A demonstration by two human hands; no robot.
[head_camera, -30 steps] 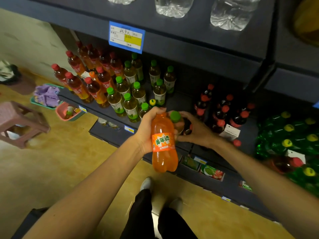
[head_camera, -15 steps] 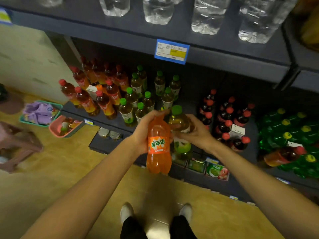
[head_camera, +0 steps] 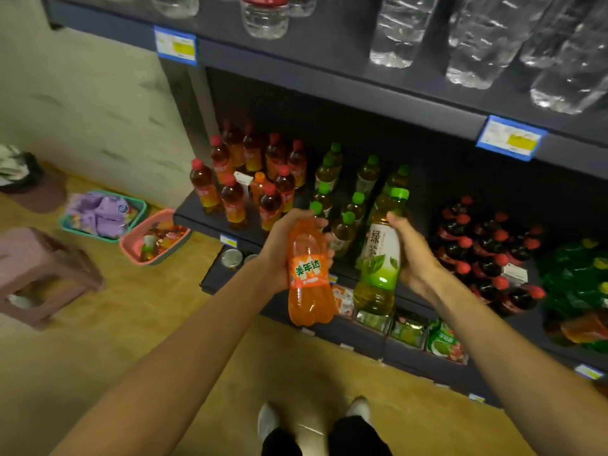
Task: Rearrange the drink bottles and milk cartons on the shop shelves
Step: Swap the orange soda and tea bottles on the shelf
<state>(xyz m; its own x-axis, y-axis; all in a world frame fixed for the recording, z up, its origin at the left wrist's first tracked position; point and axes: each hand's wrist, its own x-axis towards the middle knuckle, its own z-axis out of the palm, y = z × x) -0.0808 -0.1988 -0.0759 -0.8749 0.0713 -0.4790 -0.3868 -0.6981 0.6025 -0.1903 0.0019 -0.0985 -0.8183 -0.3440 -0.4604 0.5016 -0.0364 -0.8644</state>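
Before the shelf, her left hand gripped the orange soda bottle upright; her right hand now gripped a green tea bottle, cap up, lifted clear.

Orange plastic soda bottle, orange label: white Chinese characters "美年达". Green-capped clear plastic tea bottle, white-and-green label: vertical green characters "绿茶". Blue-framed shelf price tags, yellow patches: print too blurred to read. Other labels illegible.

Pink stool, two floor baskets, perhaps plastic
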